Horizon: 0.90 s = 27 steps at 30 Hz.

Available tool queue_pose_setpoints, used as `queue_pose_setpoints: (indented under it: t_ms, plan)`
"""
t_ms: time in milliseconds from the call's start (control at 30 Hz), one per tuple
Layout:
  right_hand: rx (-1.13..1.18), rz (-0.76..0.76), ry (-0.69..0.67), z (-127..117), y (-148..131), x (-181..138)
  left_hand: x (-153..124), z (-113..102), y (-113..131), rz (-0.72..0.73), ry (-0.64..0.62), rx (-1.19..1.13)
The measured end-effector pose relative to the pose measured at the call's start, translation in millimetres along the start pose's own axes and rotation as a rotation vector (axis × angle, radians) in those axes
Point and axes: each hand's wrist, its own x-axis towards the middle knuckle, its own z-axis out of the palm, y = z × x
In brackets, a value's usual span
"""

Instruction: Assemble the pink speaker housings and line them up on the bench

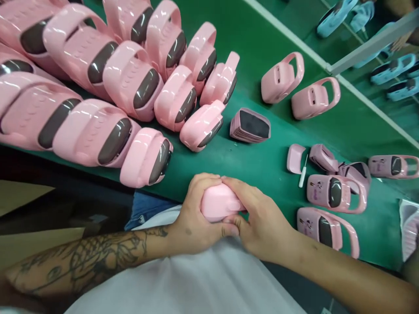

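Note:
Both my hands clasp one pink plastic housing (218,204) at the near edge of the green table (262,161), close to my body. My left hand (193,216) wraps round its left side, fingers curled over the top. My right hand (258,218) presses on it from the right, thumb and fingers closed against it. Most of the housing is hidden by my fingers.
Several finished pink units with dark lenses (114,139) lie piled at the left. A stack of dark-faced pink panels (250,125) sits in the middle. Handled pink housings (283,78), printed units (335,194), a small white tool (303,174) and loose covers (294,158) lie right. Blue units (393,69) lie beyond a rail.

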Motion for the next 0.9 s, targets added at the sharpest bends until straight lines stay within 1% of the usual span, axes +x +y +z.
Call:
queue_pose_setpoints:
  t_ms: [67, 167, 233, 333, 467, 600, 700, 800, 900]
  plan:
    - [0.010, -0.056, 0.014, -1, 1, 7, 2, -4, 1, -0.055, -0.016, -0.006]
    - [0.062, -0.166, 0.004, -5, 7, 15, 6, -16, 3, -0.182, -0.096, -0.005]
    - [0.086, -0.209, 0.063, -4, 17, 13, 8, -25, 2, -0.217, -0.153, 0.056]
    - [0.122, -0.181, 0.185, 9, 36, 0, 8, -34, -1, -0.221, -0.191, 0.171]
    - [0.205, -0.097, 0.314, 33, 50, -10, 11, -41, -4, -0.225, -0.232, 0.182]
    - [0.323, -0.077, 0.395, 42, 47, -1, 21, -43, -3, -0.303, -0.211, 0.194]
    - [0.347, -0.106, 0.459, 43, 43, 8, 29, -44, -2, -0.351, -0.205, 0.084]
    - [0.325, -0.168, 0.533, 50, 40, 14, 31, -44, -1, -0.338, -0.194, -0.018]
    - [0.309, -0.214, 0.603, 60, 37, 16, 29, -42, 1, -0.322, -0.164, -0.022]
